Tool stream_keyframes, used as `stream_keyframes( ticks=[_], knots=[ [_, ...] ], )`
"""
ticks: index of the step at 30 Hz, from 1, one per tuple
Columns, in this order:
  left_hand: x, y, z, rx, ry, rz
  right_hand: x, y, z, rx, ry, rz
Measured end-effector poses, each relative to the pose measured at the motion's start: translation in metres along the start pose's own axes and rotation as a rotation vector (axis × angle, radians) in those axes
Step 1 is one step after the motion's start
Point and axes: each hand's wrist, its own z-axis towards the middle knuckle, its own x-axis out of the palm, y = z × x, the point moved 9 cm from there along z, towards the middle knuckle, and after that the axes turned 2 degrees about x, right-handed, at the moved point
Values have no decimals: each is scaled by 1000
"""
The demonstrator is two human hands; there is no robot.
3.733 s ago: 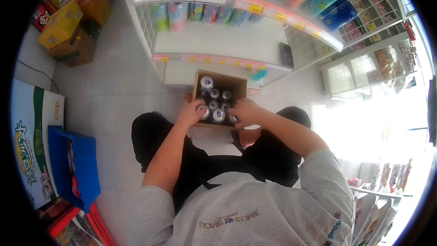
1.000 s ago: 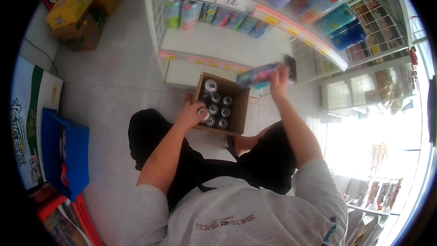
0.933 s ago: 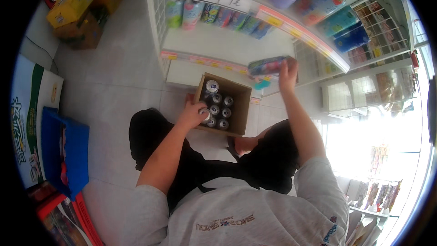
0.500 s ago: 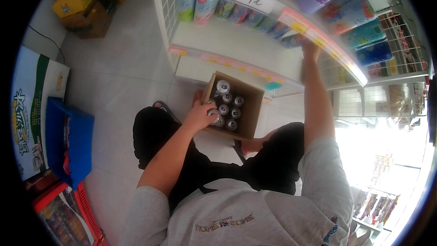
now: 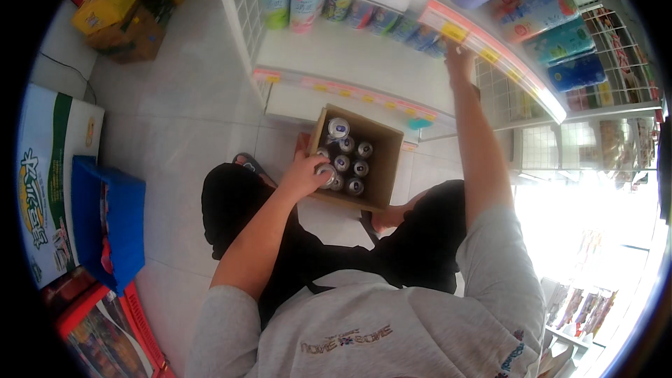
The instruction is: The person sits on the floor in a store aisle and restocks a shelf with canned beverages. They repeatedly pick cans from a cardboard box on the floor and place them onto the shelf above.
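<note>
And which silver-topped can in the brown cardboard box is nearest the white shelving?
The silver-topped can in the far left corner of the box; the other visible cans stand farther from the shelving.

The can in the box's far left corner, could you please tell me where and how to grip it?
The can is probably best gripped around its upper rim, straight from above: it stands upright, lid uncovered, while the cardboard box walls it off on its far and left sides.
</note>
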Motion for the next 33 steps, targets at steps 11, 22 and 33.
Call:
stream_keyframes(
  ticks=[11,22,33],
  knots=[
    [1,3,4,-11,18,-28,102,102,-315,-455,614,-233],
    [3,14,12,-5,-8,57,130,95,-359,-262,714,-337],
    [6,10,11,20,11,42,65,115,-300,-173,527,-135]
  ],
)
